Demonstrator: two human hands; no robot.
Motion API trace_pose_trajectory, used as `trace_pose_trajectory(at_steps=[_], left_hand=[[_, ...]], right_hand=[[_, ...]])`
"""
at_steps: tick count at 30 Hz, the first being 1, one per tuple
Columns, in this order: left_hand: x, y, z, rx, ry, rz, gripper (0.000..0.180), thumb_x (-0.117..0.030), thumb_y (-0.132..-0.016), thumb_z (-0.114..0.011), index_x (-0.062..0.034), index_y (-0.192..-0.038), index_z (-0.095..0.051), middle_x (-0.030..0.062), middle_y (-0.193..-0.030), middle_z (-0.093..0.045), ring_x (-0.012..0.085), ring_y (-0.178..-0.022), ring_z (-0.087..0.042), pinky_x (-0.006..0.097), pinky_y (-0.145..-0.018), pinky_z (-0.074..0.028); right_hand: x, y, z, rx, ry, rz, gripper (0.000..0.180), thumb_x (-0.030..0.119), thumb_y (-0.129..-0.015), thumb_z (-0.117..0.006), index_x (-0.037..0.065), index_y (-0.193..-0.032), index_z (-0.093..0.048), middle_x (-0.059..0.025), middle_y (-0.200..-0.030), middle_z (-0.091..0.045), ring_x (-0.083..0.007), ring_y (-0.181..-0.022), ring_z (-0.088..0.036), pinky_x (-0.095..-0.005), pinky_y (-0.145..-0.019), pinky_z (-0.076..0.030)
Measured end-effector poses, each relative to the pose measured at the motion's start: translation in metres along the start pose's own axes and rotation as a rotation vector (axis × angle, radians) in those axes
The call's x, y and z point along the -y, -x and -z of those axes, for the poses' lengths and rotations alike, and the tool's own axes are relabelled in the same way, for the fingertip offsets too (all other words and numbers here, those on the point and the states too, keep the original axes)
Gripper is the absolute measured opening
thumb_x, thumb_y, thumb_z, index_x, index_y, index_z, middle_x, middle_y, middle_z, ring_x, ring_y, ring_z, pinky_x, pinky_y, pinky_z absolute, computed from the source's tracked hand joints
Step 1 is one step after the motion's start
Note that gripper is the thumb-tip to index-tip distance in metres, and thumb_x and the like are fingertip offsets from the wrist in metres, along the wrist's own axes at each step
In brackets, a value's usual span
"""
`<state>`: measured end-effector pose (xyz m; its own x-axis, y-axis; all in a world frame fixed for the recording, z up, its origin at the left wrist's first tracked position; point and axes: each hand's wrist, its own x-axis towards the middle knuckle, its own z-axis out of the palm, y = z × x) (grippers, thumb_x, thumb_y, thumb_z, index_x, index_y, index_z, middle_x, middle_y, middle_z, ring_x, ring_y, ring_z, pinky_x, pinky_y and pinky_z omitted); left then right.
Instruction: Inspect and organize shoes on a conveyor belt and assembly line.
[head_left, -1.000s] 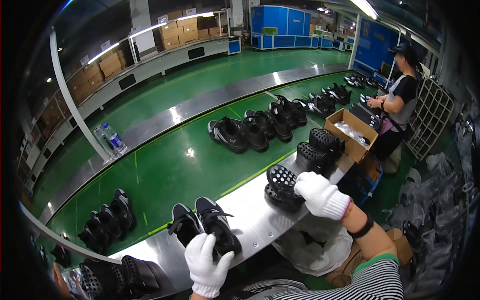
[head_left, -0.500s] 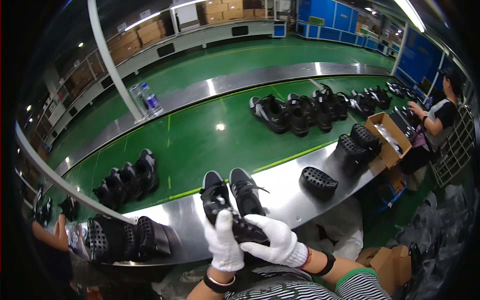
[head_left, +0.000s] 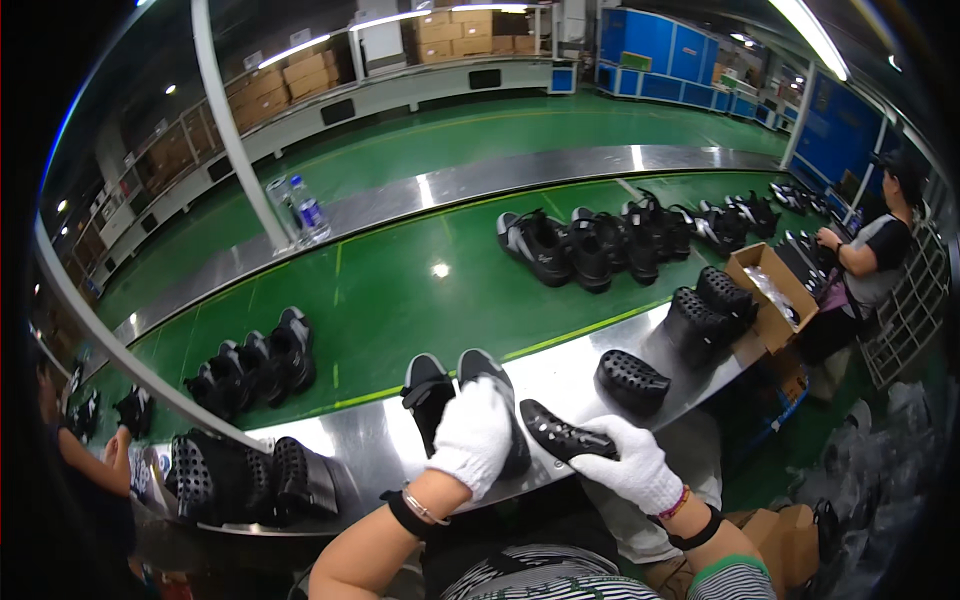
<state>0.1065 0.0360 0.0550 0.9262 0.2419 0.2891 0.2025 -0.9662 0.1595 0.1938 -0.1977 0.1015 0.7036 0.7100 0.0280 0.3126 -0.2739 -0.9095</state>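
Note:
My left hand, in a white glove, lies over the upper of a black shoe with a grey toe, its fingers curled onto it. The fingertips are partly hidden. A matching shoe stands just left of it, toe pointing away from me. To the right, my gloved right hand grips a black perforated shoe form by its near end. The form is tilted and held apart from the shoes. A similar perforated form rests on the metal ledge beyond my right hand.
More perforated forms stand at the ledge's left and right. Shoes line the green belt at left and far right. An open carton sits near a co-worker. A slanted white pole crosses at left.
My hands were together over the left shoe and have separated. My right hand has moved right with the perforated form, now clear of the shoe. My left hand has shifted onto the right shoe.

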Motion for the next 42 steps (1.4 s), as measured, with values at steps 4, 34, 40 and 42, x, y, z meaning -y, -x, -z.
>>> trace_pose_trajectory(at_steps=[4,34,40,42], left_hand=[[0.014,-0.005,-0.002,-0.029,-0.440,-0.108,0.015,-0.012,-0.084,-0.062,-0.0001,-0.092,-0.066,0.0175,-0.103,-0.064,0.0309,-0.090,-0.065,0.043,-0.077,-0.054],[0.002,-0.025,0.008,0.163,0.158,-0.098,0.013,-0.018,-0.084,-0.066,-0.0106,-0.091,-0.074,0.0127,-0.088,-0.069,0.0328,-0.089,-0.069,0.045,-0.078,-0.057],[0.001,0.000,0.011,0.005,0.190,-0.063,0.020,-0.019,-0.080,-0.074,-0.0119,-0.099,-0.070,0.0087,-0.088,-0.066,0.0305,-0.088,-0.066,0.042,-0.074,-0.055],[0.005,0.013,0.013,-0.019,0.195,-0.037,0.025,-0.018,-0.078,-0.077,-0.0121,-0.102,-0.069,0.0081,-0.089,-0.065,0.0301,-0.088,-0.065,0.041,-0.074,-0.055]], right_hand=[[-0.002,-0.001,0.002,0.106,0.069,0.046,0.043,0.024,-0.085,-0.079,0.005,-0.123,-0.070,-0.0156,-0.100,-0.076,-0.0239,-0.092,-0.076,-0.0343,-0.087,-0.058],[-0.037,-0.118,-0.063,0.279,0.702,0.163,0.052,0.040,-0.077,-0.083,0.002,-0.110,-0.067,-0.0229,-0.101,-0.070,-0.0390,-0.098,-0.069,-0.0463,-0.087,-0.055],[-0.053,-0.098,-0.084,0.184,0.567,0.081,0.048,0.034,-0.082,-0.080,0.002,-0.115,-0.065,-0.0221,-0.099,-0.070,-0.0371,-0.095,-0.070,-0.0440,-0.084,-0.056],[-0.050,-0.084,-0.073,0.255,0.344,0.055,0.049,0.032,-0.086,-0.079,0.002,-0.122,-0.065,-0.0191,-0.100,-0.070,-0.0329,-0.094,-0.071,-0.0425,-0.084,-0.057]])
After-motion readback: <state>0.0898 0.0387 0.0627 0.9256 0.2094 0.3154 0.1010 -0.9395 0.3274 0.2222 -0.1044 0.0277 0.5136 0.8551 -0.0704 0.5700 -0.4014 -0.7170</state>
